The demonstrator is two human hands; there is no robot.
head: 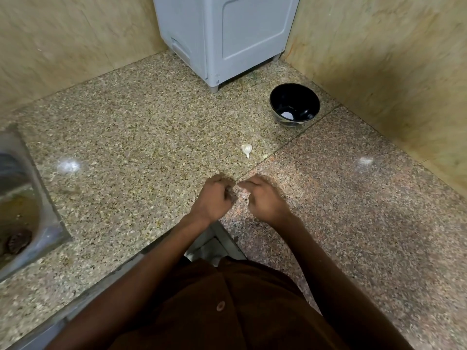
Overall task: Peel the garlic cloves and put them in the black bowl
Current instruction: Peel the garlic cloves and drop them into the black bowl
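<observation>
Right now my left hand (214, 198) and right hand (264, 198) sit close together over the granite counter (126, 137), fingers curled; blur hides whether they pinch anything. Farther off lies a garlic piece (247, 149), and beyond it, right, the black bowl (294, 104).

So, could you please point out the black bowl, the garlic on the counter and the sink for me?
black bowl (298, 97): head view, on its dark inner wall.
garlic (246, 148): head view, on its white body.
sink (38, 198): head view, on its steel rim.
</observation>
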